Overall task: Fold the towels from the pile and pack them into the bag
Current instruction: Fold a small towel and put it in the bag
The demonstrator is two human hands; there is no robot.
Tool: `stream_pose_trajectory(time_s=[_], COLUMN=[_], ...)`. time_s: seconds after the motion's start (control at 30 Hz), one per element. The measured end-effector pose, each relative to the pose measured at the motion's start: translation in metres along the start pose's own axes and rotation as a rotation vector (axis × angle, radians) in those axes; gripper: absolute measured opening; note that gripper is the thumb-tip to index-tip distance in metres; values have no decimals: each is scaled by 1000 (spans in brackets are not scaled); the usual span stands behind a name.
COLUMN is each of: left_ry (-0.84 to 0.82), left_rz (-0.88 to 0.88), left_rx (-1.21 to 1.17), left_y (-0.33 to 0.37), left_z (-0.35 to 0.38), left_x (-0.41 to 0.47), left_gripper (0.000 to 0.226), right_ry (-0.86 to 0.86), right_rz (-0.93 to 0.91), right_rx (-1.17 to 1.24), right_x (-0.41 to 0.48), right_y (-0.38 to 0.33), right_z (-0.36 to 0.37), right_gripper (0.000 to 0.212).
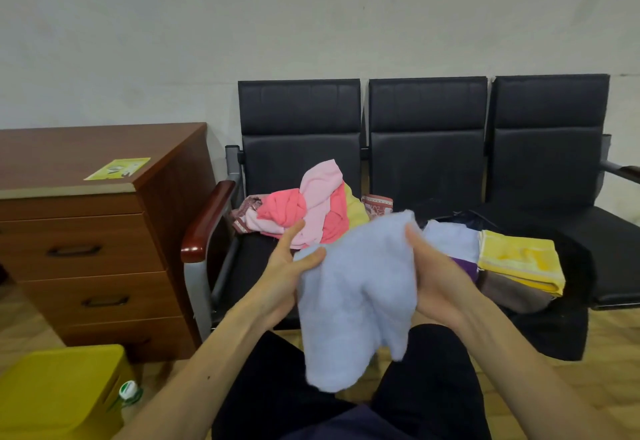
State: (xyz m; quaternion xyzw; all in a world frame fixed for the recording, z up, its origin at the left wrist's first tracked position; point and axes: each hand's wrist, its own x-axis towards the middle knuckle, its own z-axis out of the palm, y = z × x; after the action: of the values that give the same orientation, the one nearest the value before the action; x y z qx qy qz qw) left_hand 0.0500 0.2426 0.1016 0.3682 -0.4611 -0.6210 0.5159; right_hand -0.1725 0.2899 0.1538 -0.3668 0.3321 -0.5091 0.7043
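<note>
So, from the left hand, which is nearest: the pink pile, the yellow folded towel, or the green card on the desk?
1. Pink pile: just beyond the left hand, on the left seat.
2. Yellow folded towel: off to the right, past the right hand.
3. Green card: far left, on the desk.

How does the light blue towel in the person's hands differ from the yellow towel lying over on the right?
The light blue towel hangs loose and rumpled, not yet folded; the yellow towel is folded flat. The blue one is held up by the left hand and right hand; the yellow one rests on other folded towels in the black bag. Both look like plain terry cloth.
</note>
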Motion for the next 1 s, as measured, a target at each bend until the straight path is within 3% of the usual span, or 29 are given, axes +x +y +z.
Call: stream_pose_trajectory(time_s=[0.03,0.1,0.2,0.37,0.57,0.83,0.93,1.0], left_ry=[105,165,136,91,76,-186,-209,-187], left_rz=[62,114,195,166,149,139,134,128], left_rx=[54,301,563,526,476,732,712,722], left_y=[9,20,42,76,97,110,108,108], left_z=[3,0,4,8,2,-4,-1,0], left_x=[0,7,13,24,27,22,24,26], left_gripper=[68,61,48,24,21,63,61,54], right_ry=[48,148,311,136,-6,205,204,197], right_rz=[42,57,-164,-393,-356,-320,-145,-69], right_rx=[-122,-315,-565,-952,-1087,-1202,-1054,-856], right_x=[0,4,15,22,27,44,44,39], right_y=[6,14,-4,-40,-56,-60,-63,-66], right_z=[-3,-13,-18,-2,6,-2,-2,3], right_gripper=[36,47,62,39,41,33,16,18])
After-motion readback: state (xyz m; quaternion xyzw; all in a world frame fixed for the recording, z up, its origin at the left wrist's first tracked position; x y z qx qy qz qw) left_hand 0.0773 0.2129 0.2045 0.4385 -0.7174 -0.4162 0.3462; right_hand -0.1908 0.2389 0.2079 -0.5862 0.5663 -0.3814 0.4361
